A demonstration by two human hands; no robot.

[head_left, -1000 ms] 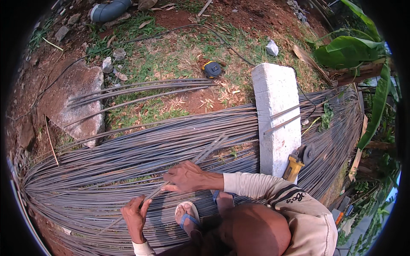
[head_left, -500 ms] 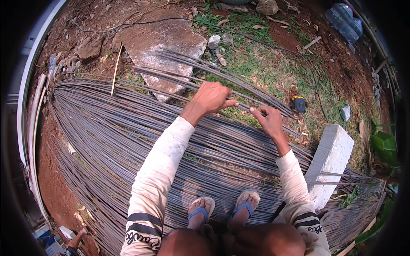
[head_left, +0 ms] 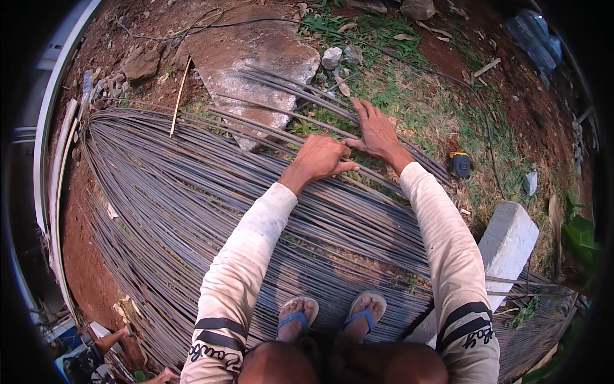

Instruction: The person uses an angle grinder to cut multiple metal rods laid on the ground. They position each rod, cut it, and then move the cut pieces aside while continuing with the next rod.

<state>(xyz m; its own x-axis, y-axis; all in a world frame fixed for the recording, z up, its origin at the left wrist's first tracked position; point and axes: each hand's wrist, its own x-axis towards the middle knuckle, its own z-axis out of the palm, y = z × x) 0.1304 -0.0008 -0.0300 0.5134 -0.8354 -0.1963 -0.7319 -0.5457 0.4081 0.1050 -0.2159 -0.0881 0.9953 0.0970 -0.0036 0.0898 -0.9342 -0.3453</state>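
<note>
1. Steel rods (head_left: 297,96): thin, dull grey-brown, gently bowed; their left ends over a stone slab (head_left: 249,41), beside the big bundle (head_left: 211,185);
2. Left hand (head_left: 320,157): curled around rods;
3. Right hand (head_left: 380,136): fingers spread over rods, loose.

Left hand (head_left: 320,157) curled around short steel rods (head_left: 268,130), right hand (head_left: 380,133) just beyond, fingers outstretched! Long rods (head_left: 192,176) fan out below, tape measure (head_left: 459,165) off right, white block (head_left: 510,243) nearer, sandalled feet (head_left: 298,317) right at the near side.
</note>
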